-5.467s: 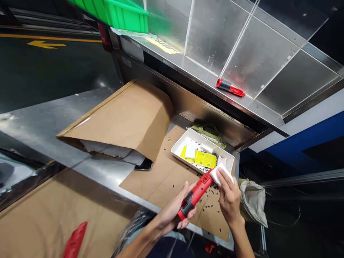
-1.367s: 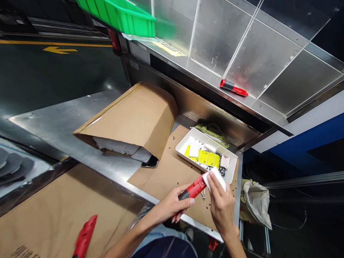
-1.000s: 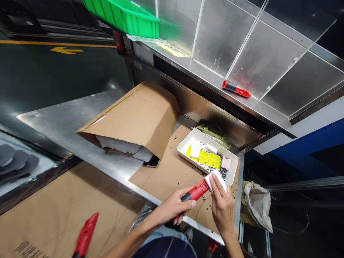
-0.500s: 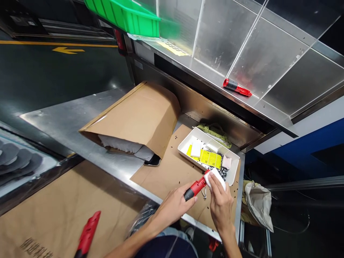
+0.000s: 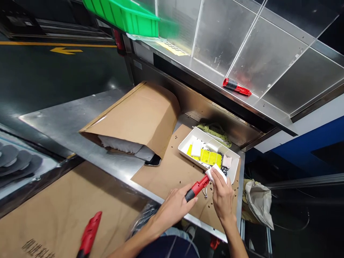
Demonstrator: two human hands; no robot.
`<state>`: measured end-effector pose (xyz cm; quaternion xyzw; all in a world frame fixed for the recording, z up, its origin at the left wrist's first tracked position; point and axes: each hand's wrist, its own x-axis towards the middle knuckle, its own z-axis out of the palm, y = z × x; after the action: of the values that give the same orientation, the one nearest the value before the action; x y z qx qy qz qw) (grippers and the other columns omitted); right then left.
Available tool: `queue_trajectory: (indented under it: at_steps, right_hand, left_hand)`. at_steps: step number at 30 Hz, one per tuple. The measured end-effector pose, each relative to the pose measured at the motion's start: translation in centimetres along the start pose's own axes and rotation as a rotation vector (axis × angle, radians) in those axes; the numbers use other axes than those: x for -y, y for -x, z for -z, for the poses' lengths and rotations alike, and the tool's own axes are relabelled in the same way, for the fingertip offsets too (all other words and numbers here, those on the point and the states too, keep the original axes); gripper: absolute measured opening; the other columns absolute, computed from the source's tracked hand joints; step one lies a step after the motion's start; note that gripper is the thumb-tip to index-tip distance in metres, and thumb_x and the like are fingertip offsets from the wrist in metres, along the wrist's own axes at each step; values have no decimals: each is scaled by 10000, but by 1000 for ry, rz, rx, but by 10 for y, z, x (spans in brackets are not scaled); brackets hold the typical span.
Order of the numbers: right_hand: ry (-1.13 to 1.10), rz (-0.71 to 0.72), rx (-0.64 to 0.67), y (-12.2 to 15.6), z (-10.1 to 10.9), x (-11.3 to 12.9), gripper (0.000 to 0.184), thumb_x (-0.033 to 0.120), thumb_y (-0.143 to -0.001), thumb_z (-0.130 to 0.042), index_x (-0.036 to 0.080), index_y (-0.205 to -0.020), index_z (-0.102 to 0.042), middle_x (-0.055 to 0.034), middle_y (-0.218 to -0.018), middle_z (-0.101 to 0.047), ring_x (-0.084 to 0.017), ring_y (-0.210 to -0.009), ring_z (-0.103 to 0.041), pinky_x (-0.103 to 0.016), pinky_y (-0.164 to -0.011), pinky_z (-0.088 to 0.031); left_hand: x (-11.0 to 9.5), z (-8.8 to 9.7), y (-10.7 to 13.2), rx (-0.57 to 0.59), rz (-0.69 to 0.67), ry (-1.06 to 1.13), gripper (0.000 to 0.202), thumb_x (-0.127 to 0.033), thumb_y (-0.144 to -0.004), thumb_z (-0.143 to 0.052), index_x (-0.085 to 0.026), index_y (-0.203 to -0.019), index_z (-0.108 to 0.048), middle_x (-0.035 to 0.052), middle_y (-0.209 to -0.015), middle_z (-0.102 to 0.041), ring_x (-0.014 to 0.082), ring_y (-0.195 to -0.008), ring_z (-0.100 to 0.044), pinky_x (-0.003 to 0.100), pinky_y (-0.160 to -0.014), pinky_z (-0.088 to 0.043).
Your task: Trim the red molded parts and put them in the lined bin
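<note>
Firmly — left hand (image 5: 172, 212) grips red plastic tool (image 5: 197, 189) — right hand (image 5: 221, 200), white pad (image 5: 216, 175).

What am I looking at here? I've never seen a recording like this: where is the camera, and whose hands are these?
There is no machine. The single view comes from a camera worn on a person's head, looking down at their own bare hands. The left hand grips a red-and-black tool, and the right hand presses a white pad against its red end. They work over a brown cardboard sheet scattered with small dark bits, beside a white tray holding yellow labels.
</note>
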<state>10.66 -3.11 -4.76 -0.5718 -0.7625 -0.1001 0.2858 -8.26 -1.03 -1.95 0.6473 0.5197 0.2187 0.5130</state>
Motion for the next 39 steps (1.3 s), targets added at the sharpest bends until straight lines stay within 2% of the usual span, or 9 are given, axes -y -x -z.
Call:
queue_trajectory:
  at_steps: [7, 12, 17, 23, 27, 31, 33, 36, 39]
  right_hand:
    - [-54, 3, -68, -1, -4, -10, 550, 86, -982, -392, 294, -1487, -458, -64, -1354, -656, -207, -1215, -630, -344, -926, -539]
    - [-105, -5, -66, 7, 1, -8, 587, 88, -988, -390, 281, -1541, -354, -81, -1411, -608, -226, -1312, -569, -395, -991, -523]
    - [-61, -27, -68, 13, 5, -3, 540, 122, -994, -386, 269, -1512, -417, -102, -1394, -619, -242, -1230, -629, -398, -918, -563]
    - [-74, 130, -35, 17, 4, 1, 616, 111, -967, -451, 274, -1550, -342, -83, -1328, -670, -250, -1158, -664, -363, -855, -579]
    - [-6, -13, -98, 12, 8, 3, 606, 96, -980, -409, 286, -1551, -337, -82, -1363, -645, -249, -1109, -674, -359, -797, -572]
    - [-69, 118, -38, 11, 8, 7, 615, 108, -973, -433, 301, -1550, -339, -58, -1334, -668, -252, -1098, -671, -346, -776, -567]
    - [-45, 68, -42, 11, 7, 7, 605, 111, -981, -431, 308, -1547, -344, -55, -1371, -642, -248, -1122, -663, -338, -759, -561]
    - [-18, -2, -82, 12, 4, 9, 610, 98, -987, -409, 288, -1559, -314, -71, -1412, -607, -263, -1242, -606, -396, -889, -540]
    - [-65, 93, -65, 16, 3, 14, 625, 68, -980, -385, 285, -1562, -306, -69, -1365, -644, -250, -1266, -601, -424, -978, -509]
  left_hand:
    - [12, -8, -4, 412, 259, 744, 893, -643, -695, -719, -116, -1375, -479, -91, -527, -470, 67, -381, -358, 173, -365, -236]
    - [12, -5, 0, 437, 360, 1063, 971, -604, -614, -855, -130, -1382, -498, -76, -592, -448, 39, -477, -330, 130, -365, -160]
    - [17, -6, -2, 447, 283, 1057, 881, -625, -695, -807, -157, -1375, -499, -59, -596, -483, 45, -472, -308, 147, -364, -169]
    - [20, -9, -8, 476, 384, 1086, 663, -793, -787, -561, -177, -1032, -546, -78, -524, -475, 22, -368, -235, 152, -352, -99]
    - [17, -10, -9, 493, 396, 1094, 755, -815, -855, -385, -188, -1260, -494, -76, -500, -483, 35, -359, -214, 151, -364, -109]
    - [14, -12, -9, 390, 367, 974, 897, -842, -858, -262, -165, -1426, -415, -65, -494, -503, 48, -331, -297, 144, -351, -188]
    - [12, -14, -9, 322, 328, 877, 938, -836, -869, -198, -151, -1488, -364, -53, -497, -525, 68, -330, -382, 149, -347, -240]
    - [7, -14, -8, 248, 287, 779, 980, -844, -860, -215, -129, -1516, -354, -46, -497, -536, 90, -347, -449, 159, -347, -291]
    - [3, -14, -8, 212, 282, 778, 975, -843, -854, -277, -124, -1502, -390, -48, -490, -532, 95, -339, -446, 168, -344, -289]
